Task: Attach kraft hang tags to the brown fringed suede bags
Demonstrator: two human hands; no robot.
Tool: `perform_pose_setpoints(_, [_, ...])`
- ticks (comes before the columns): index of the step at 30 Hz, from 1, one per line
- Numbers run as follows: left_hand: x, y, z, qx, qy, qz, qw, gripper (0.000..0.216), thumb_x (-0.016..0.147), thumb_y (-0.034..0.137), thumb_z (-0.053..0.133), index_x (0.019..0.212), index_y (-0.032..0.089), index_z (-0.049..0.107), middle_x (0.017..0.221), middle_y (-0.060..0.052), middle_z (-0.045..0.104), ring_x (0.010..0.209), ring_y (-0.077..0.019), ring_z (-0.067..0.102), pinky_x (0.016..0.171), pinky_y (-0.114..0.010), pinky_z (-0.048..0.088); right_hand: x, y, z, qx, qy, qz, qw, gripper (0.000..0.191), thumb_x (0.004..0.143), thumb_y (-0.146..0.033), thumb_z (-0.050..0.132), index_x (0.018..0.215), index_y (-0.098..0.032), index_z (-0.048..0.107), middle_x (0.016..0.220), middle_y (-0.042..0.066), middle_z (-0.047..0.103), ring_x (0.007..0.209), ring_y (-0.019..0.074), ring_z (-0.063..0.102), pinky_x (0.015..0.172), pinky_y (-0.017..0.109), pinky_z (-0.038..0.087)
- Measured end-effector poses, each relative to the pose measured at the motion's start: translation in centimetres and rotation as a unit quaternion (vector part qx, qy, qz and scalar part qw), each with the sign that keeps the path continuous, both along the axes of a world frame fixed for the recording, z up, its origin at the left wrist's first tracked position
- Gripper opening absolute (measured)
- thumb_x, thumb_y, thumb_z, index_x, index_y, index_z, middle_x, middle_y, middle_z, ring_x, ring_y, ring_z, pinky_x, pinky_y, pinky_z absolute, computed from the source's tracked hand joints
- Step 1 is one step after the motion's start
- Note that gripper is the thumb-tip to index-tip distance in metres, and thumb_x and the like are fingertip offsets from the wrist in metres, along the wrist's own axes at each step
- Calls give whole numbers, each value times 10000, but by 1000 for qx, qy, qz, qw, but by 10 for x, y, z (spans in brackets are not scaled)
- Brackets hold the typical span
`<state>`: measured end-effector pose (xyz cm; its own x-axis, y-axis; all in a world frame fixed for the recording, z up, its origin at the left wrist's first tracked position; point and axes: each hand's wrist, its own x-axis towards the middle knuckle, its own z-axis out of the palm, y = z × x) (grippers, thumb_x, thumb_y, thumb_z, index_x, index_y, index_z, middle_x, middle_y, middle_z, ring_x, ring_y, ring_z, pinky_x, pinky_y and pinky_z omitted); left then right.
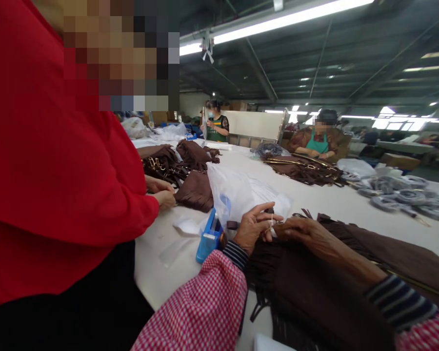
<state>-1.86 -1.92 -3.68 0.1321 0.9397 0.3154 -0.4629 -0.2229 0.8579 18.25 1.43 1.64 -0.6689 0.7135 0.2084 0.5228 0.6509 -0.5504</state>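
My left hand (251, 228) and my right hand (310, 235) meet above a brown fringed bag (314, 287). Between their fingertips is a small white strip (273, 230), with both hands pinching at it; its exact kind is too small to make out. The left index finger stretches out over it. The bag lies flat under my right forearm, its fringe (261, 265) hanging toward the left. Just left of my left hand stands a blue tape dispenser (209, 239), partly covered by a clear plastic bag (230, 190).
At left, a person in a red sleeve (131, 195) handles a brown pouch (195, 191). Another brown bag (388, 239) lies at right, and coiled grey straps (406, 192) sit beyond. Brown bags with gold hardware (303, 168) are across the white table (149, 258). Two people work farther back.
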Motion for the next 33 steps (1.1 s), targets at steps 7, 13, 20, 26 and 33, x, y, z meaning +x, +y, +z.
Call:
perform_pose_setpoints(7, [9, -5, 3, 56, 145, 84, 984, 729, 742, 233, 782, 1431, 187, 549, 1118, -90, 753, 695, -129, 631, 659, -262, 504, -6, 3, 1, -58, 17, 9, 998, 385, 899, -505, 598, 746, -176, 726, 748, 71, 637, 723, 224, 564, 665, 326, 449])
perform_pose_setpoints(13, [15, -17, 8, 211, 448, 274, 825, 610, 808, 194, 749, 1390, 318, 613, 1060, -30, 719, 1012, -234, 557, 897, -368, 510, -3, 3, -9, -56, 62, 13, 996, 346, 891, -457, 636, 699, -175, 691, 712, 27, 591, 712, 185, 523, 655, 300, 426])
perform_pose_setpoints(20, [14, -17, 5, 278, 434, 251, 819, 447, 898, 71, 579, 1315, 217, 647, 980, -41, 732, 962, -208, 609, 905, -360, 521, 12, -23, -1, -152, 148, -27, 977, 237, 807, -339, 672, 935, -170, 778, 952, 68, 720, 732, 180, 600, 568, 269, 479])
perform_pose_setpoints(26, [3, -26, 35, 293, 404, 241, 832, 478, 900, 59, 560, 1350, 216, 599, 956, -16, 748, 926, -186, 633, 882, -344, 519, 64, -50, -4, -53, 151, -189, 969, 237, 813, -334, 643, 939, -179, 771, 959, 63, 720, 681, 162, 596, 577, 287, 483])
perform_pose_setpoints(33, [12, -36, 69, 327, 524, 185, 765, 678, 781, -56, 481, 1385, 234, 579, 1022, -15, 746, 878, -185, 583, 825, -321, 497, 147, -81, -14, -28, 126, -284, 950, 281, 807, -399, 600, 856, -183, 773, 997, 95, 710, 784, 216, 618, 574, 303, 467])
